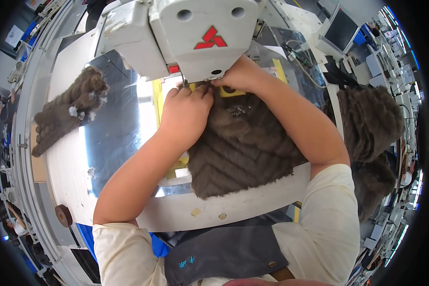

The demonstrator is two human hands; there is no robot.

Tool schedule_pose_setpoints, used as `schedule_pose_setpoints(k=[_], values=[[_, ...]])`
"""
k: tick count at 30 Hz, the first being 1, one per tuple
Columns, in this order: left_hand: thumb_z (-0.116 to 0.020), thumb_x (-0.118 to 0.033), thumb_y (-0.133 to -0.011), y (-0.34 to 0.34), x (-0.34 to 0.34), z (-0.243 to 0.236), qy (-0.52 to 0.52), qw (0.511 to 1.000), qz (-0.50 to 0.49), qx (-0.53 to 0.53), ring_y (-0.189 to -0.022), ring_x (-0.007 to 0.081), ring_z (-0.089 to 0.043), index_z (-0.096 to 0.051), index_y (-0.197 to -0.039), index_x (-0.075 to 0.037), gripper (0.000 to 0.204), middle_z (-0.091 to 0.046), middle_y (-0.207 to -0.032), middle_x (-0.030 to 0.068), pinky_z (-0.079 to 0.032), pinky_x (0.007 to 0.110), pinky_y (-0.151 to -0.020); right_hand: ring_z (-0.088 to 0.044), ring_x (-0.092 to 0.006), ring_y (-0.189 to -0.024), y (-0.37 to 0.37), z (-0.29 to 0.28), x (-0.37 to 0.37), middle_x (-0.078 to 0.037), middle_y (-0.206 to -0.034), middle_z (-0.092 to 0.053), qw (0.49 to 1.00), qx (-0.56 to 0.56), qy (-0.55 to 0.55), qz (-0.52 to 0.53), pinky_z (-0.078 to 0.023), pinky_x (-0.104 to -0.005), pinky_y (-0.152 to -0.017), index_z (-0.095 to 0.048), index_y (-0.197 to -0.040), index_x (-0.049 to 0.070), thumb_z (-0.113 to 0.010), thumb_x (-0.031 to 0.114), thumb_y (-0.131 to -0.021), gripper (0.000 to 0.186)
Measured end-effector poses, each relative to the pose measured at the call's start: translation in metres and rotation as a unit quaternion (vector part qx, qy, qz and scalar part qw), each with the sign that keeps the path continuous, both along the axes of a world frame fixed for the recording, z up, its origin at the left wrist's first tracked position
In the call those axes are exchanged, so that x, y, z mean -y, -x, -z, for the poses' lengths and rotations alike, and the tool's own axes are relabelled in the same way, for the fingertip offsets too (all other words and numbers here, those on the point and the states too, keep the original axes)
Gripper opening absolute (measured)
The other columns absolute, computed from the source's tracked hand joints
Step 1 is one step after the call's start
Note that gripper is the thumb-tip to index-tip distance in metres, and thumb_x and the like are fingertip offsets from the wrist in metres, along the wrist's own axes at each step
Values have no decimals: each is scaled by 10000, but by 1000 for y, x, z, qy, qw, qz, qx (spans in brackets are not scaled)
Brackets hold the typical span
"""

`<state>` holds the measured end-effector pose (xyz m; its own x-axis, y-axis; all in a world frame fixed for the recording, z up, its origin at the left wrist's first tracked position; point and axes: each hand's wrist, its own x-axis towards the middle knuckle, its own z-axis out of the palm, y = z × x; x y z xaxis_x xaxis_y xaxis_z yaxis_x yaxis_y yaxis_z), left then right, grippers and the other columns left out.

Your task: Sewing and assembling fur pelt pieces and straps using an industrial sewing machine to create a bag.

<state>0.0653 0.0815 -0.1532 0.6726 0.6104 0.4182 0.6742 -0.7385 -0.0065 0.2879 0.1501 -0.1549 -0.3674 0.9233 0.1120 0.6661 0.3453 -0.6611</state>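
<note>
A brown piece of fur (245, 148) with slanting ridges lies on the sewing table, its far end under the head of a white sewing machine (202, 38). My left hand (188, 109) rests on the fur's far left corner beside the needle area, fingers bent and pressed down on it. Close to the machine's right side, my right hand (240, 76) reaches under the head with its fingers at the fur's far edge. The machine and the hand itself partly hide those fingertips. A small whitish patch shows on the fur near the yellow-marked plate (231, 91).
Another brown fur piece (71, 107) with white fluff lies at the table's left. Stacked brown furs (369, 121) hang at the right, below a monitor (341, 28). A brown tape roll (63, 215) sits at the left front edge. Cables (302, 59) run behind my right arm.
</note>
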Motion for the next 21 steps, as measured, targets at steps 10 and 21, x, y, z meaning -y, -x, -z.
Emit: schedule_pose_setpoints(k=[10, 21], values=[[-587, -81, -860, 2, -1, -11, 66, 997, -9, -41, -1014, 233, -687, -715, -1234, -88, 395, -720, -1268, 65, -487, 376, -820, -717, -392, -825, 9, -45, 18, -212, -842, -741, 983, -16, 151, 106, -553, -447, -776, -757, -896, -9, -766, 204, -760, 252], [-590, -17, -814, 2, -2, -14, 109, 994, 8, -24, -1042, 293, -677, -710, -1250, -48, 454, -693, -1330, 134, -506, 403, -873, -709, -426, -859, 8, -9, 8, -224, -855, -736, 996, 12, 4, 86, -566, -477, -792, -763, -872, 3, -723, 163, -758, 201]])
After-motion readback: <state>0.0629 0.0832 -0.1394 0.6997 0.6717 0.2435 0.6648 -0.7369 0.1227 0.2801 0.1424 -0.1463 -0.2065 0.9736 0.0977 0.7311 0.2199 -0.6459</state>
